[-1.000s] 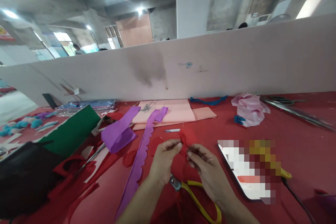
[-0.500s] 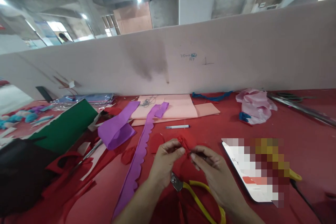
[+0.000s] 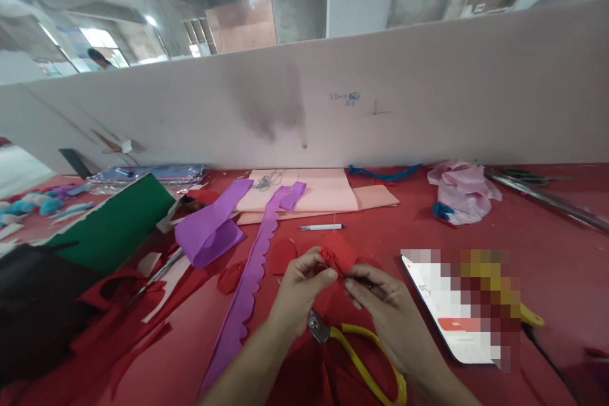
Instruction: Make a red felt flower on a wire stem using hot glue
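Between both hands is a gathered red fabric flower (image 3: 329, 259), with a flat red petal spread out behind it. My left hand (image 3: 304, 282) pinches its left side between thumb and fingers. From the right, my right hand (image 3: 375, 295) has its thumb and forefinger pressed together at the flower's lower end. A small dark part shows by the right fingers, too unclear to name. Just below the hands lie pliers (image 3: 320, 328) with yellow handles, partly covered by my right forearm. A red rounded felt piece (image 3: 282, 256) rests on the table left of the flower.
A scalloped purple strip (image 3: 252, 288) and a folded purple piece (image 3: 195, 244) lie to the left. Behind are a white pen (image 3: 321, 227) and pink sheets (image 3: 323, 190). A phone (image 3: 457, 314), partly pixelated, lies right. A pale partition (image 3: 190, 117) closes the table's back.
The red petal behind the flower now shows wider and higher above my fingers. Both hands keep nearly the same place and grip. The view has shifted slightly.
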### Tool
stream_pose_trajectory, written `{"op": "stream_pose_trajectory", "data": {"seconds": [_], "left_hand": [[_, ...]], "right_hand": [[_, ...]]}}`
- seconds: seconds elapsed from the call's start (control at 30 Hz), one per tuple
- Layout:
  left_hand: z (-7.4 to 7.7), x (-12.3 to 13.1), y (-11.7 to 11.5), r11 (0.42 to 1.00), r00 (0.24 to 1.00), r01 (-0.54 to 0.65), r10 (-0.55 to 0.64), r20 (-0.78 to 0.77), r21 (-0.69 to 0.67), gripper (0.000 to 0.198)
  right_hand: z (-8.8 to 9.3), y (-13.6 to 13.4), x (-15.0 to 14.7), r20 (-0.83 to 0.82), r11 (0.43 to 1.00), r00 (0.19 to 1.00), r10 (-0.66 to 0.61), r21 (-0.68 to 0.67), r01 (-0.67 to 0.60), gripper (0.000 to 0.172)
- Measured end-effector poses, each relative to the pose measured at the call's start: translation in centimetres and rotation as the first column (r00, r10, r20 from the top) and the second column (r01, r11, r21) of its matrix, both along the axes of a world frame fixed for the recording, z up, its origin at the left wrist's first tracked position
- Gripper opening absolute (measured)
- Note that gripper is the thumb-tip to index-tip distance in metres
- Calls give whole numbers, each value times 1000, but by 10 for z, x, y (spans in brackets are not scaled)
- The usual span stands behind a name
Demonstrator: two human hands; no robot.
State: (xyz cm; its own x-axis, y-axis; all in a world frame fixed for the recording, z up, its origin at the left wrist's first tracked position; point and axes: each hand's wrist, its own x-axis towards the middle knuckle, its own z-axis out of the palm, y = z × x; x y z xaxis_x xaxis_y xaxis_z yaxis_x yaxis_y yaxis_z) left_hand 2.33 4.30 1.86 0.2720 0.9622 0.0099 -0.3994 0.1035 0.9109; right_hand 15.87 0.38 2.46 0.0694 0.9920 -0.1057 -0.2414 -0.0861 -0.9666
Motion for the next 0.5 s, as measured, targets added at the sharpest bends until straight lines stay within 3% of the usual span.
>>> {"op": "stream_pose_trajectory", "data": {"seconds": [0.2,0.5], "left_hand": [[-7,-1,1,999,998,34,-33,55,-12,24],[-8,0,1,997,999,-5,8,52,-72,23]], "right_hand": [[0,-1,0,6,999,999,46,-3,-46,12],[-4,-3,1,3,999,999,33,-12,-33,9]]}}
